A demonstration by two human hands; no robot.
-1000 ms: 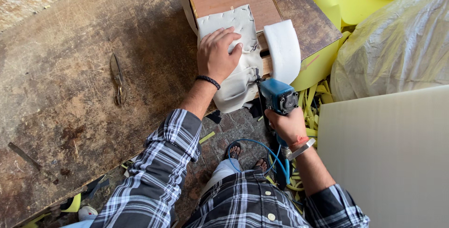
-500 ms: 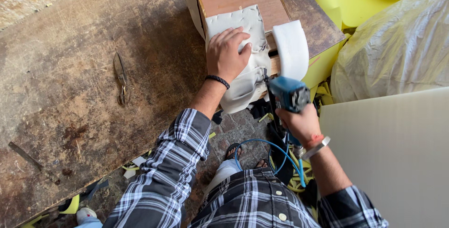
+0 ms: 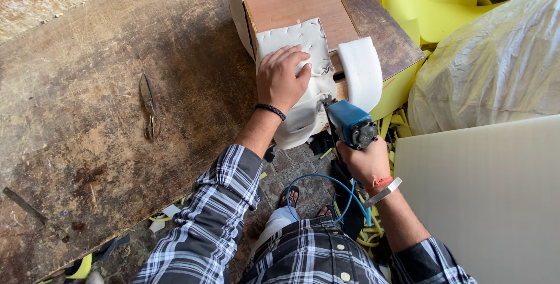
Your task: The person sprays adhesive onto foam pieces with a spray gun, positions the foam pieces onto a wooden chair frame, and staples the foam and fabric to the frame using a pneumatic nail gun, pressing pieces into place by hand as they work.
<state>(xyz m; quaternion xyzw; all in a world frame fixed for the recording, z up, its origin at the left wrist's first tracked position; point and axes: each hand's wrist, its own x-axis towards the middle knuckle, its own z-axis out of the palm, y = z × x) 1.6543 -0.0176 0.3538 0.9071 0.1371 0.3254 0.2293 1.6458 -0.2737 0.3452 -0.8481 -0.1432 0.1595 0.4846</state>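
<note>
My left hand (image 3: pixel 283 77) presses flat on a white padded cover (image 3: pixel 303 45) stapled over a brown wooden panel (image 3: pixel 303 4) that lies on the workbench (image 3: pixel 116 115). My right hand (image 3: pixel 367 161) grips a blue pneumatic staple gun (image 3: pixel 350 123) whose nose points at the near edge of the white cover. A blue air hose (image 3: pixel 326 185) loops down from the gun. A rounded white foam piece (image 3: pixel 361 71) sticks up just right of the gun.
A pair of scissors (image 3: pixel 149 106) lies on the worn bench to the left. Yellow foam offcuts (image 3: pixel 431 4) and a plastic-wrapped bundle (image 3: pixel 496 62) fill the right. A large pale sheet (image 3: pixel 490 202) stands at the lower right. Scraps litter the paved floor (image 3: pixel 291 167).
My right hand has brought the staple gun up and closer to the white cover's edge. The left hand has stayed pressed on the cover, shifting slightly.
</note>
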